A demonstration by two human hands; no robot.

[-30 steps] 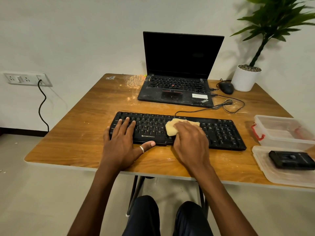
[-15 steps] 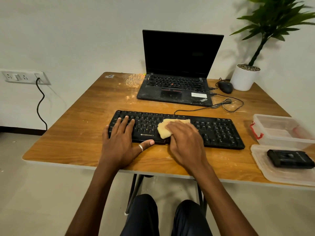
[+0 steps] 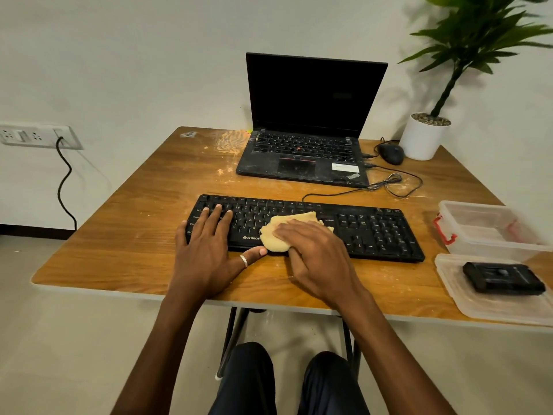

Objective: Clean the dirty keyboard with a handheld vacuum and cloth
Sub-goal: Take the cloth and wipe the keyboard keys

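A black keyboard [image 3: 371,229] lies across the middle of the wooden table [image 3: 125,244]. My left hand [image 3: 209,247] rests flat on the keyboard's left end, fingers straight on the keys, thumb along its front edge. My right hand [image 3: 317,259] presses a crumpled yellow cloth [image 3: 278,235] onto the keys and front edge near the keyboard's middle, fingers laid over it. A black handheld vacuum [image 3: 502,277] lies on a clear plastic lid [image 3: 466,298] at the right edge of the table.
A dusty open laptop [image 3: 302,157] stands behind the keyboard, with a black mouse [image 3: 390,153] and a loose cable [image 3: 389,184] to its right. A potted plant [image 3: 425,136] occupies the back right corner. A clear plastic box [image 3: 490,232] sits beside the keyboard's right end. Dust marks the table near the laptop.
My right hand has slid the cloth leftward along the keyboard, toward my left thumb. The left hand has stayed on the left end.
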